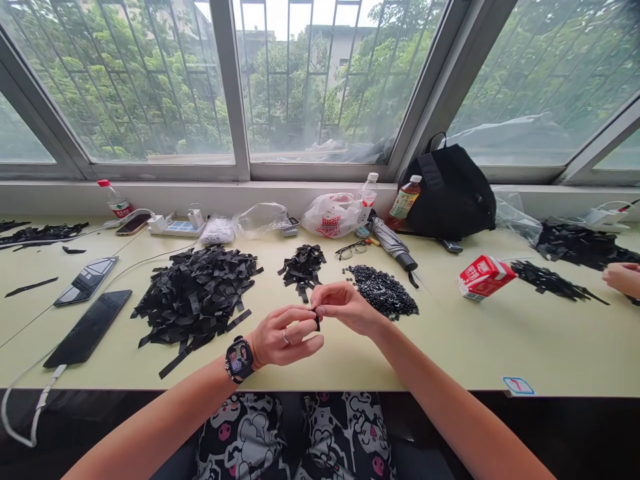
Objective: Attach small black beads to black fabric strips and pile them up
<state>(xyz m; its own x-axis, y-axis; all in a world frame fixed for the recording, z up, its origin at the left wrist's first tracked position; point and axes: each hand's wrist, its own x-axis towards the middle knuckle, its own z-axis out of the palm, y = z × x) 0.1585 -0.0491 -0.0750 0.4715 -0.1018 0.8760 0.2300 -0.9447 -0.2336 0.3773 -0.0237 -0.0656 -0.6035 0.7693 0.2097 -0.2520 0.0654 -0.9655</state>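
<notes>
My left hand, with a watch on its wrist and a ring on one finger, pinches a short black fabric strip above the table's front part. The fingertips of my right hand meet it at the strip's upper end, also closed. Whether a small part sits between the fingertips is hidden. To the left lies a large heap of black strips. A smaller heap of black strips is just beyond my hands. Right of that spreads a pile of small, shiny black ring-like pieces.
Two phones, a dark one and a patterned one, lie at left with cables. Glasses, a folded umbrella, bottles and a black backpack line the back. A red carton and another person's hand are at right.
</notes>
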